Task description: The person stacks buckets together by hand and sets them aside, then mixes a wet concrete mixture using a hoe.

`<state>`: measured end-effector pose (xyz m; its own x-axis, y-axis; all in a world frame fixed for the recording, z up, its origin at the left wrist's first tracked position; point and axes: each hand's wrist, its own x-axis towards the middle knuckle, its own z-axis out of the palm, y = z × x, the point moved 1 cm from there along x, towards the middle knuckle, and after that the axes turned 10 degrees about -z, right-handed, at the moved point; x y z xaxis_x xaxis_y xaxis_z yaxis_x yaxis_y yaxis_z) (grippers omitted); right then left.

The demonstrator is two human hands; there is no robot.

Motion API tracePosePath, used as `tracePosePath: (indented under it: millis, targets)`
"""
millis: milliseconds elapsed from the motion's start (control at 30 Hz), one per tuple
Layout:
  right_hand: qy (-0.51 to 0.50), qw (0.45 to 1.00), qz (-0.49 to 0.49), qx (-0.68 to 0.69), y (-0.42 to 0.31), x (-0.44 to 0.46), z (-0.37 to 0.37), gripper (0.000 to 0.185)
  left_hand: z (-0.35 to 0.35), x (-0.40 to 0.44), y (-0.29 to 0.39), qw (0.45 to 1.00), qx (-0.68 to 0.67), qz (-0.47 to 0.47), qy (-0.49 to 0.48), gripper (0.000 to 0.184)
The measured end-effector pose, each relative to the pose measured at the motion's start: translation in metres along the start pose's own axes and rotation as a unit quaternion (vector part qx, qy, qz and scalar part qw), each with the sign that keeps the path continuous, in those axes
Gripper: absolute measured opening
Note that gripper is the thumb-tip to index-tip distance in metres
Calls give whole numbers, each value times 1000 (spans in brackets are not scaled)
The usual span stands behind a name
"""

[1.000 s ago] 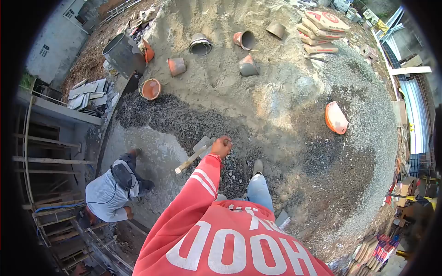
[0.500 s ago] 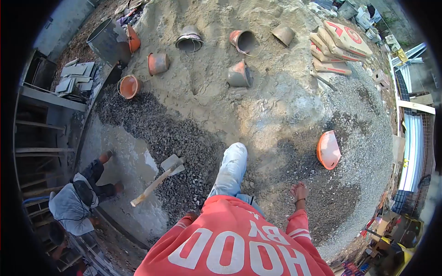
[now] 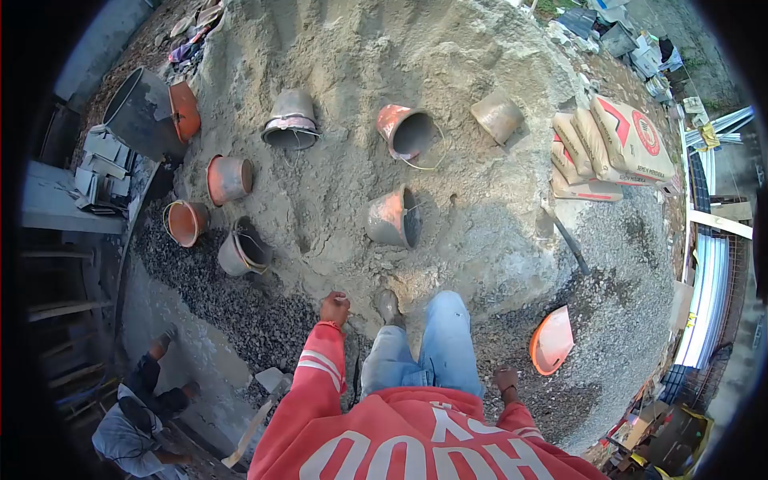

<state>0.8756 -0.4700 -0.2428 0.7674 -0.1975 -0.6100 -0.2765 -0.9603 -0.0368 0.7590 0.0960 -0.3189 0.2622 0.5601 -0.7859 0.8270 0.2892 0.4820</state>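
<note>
My left hand (image 3: 335,309) is in front of me over the edge of the sand, fingers loosely curled with nothing seen in them. Low at my right side, my right hand (image 3: 506,379) hangs over dark gravel, its fingers partly apart and holding nothing visible. A shovel (image 3: 252,432) with a wooden handle lies to the left of my sleeve. Beyond my left hand, a grey bucket (image 3: 235,254) is tipped on its side beside an orange bucket (image 3: 186,222). Another bucket (image 3: 387,220) lies on the sand ahead of my feet.
More buckets lie on the sand pile (image 3: 344,152). Stacked cement bags (image 3: 632,144) stand at the upper right, near a dark bar (image 3: 568,240). An orange-rimmed half-round piece (image 3: 552,340) rests on gravel at right. A person (image 3: 132,428) bends at lower left beside wet concrete.
The view has moved forward over the sand. My left hand, earlier beside the shovel, is now ahead of me. A tipped grey bucket now shows near the orange one, where none was before.
</note>
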Motion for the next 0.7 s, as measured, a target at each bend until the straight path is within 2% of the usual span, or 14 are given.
tracePosePath:
  millis: [33, 67, 100, 133, 200, 233, 267, 300, 333, 367, 400, 533, 600, 700]
  targets:
    - [25, 998, -56, 31, -45, 14, -42, 24, 17, 8, 65, 999, -31, 14, -25, 29]
    - [14, 983, -93, 157, -16, 88, -22, 19, 39, 17, 114, 998, -24, 59, -26, 28]
    - [9, 987, -76, 141, -85, 97, -79, 16, 59, 22, 154, 992, 4, 126, -15, 29]
    - [78, 978, -191, 39, -132, 123, -119, 14, 79, 24, 192, 988, 61, 142, 8, 36]
    - [89, 957, -262, 89, -178, 238, -147, 15, 123, 47, 241, 981, 114, 153, 39, 43]
    - [93, 958, -248, 113, -227, 278, -170, 15, 145, 68, 252, 978, 150, 128, 61, 53]
    - [113, 935, -322, 95, -285, 306, -199, 17, 166, 88, 257, 974, 187, 96, 81, 63]
    - [106, 927, -350, 82, -326, 358, -201, 17, 183, 105, 261, 975, 187, 74, 89, 63]
    - [125, 912, -388, 50, -368, 405, -203, 18, 200, 123, 272, 969, 208, 33, 130, 72]
    - [98, 924, -369, 30, -413, 444, -194, 20, 210, 134, 265, 957, 237, -20, 165, 81]
    - [74, 919, -388, -11, -442, 496, -181, 30, 220, 147, 262, 956, 232, -40, 175, 83]
    - [184, 867, -412, -212, -576, 583, -194, 53, 257, 198, 280, 936, 273, -58, 214, 79]
    - [178, 861, -396, -265, -599, 605, -188, 54, 269, 207, 277, 946, 246, -52, 203, 76]
    - [195, 842, -420, -277, -588, 664, -180, 39, 281, 219, 267, 962, 189, -6, 199, 65]
